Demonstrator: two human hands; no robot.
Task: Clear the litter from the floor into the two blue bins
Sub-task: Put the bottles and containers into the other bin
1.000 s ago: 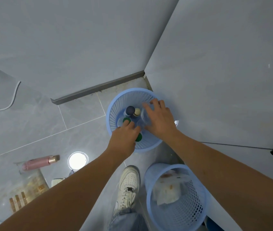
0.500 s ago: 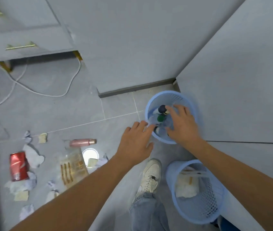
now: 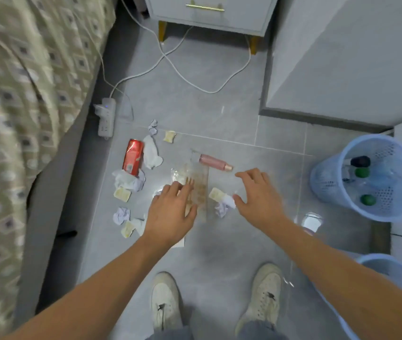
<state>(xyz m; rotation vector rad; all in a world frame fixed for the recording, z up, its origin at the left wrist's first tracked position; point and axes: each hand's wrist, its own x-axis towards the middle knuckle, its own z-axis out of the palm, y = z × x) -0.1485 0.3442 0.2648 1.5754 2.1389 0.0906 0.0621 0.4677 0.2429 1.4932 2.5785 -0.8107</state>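
Litter lies on the grey floor ahead: a red can (image 3: 133, 157), a pink bottle (image 3: 214, 162), a clear plastic wrapper (image 3: 196, 186) and several crumpled tissues (image 3: 224, 205) and small yellowish pads (image 3: 122, 194). My left hand (image 3: 171, 212) hovers open over the wrapper's near left edge. My right hand (image 3: 260, 198) is open too, beside the tissue and near the pink bottle. Neither hand holds anything. One blue bin (image 3: 334, 177) at the right holds bottles with dark and green caps. The second blue bin (image 3: 388, 267) shows only partly at the lower right, behind my right forearm.
A bed with a patterned cover (image 3: 23, 106) fills the left. A white power strip (image 3: 106, 117) and cables (image 3: 182, 77) lie on the floor before a nightstand (image 3: 209, 13). Grey cabinet walls (image 3: 342, 69) stand at the right. My two white shoes (image 3: 165, 300) are below.
Both hands have left the bottle bin with nothing in them and swung left over the litter. The view turned from the corner toward the bed and the floor.
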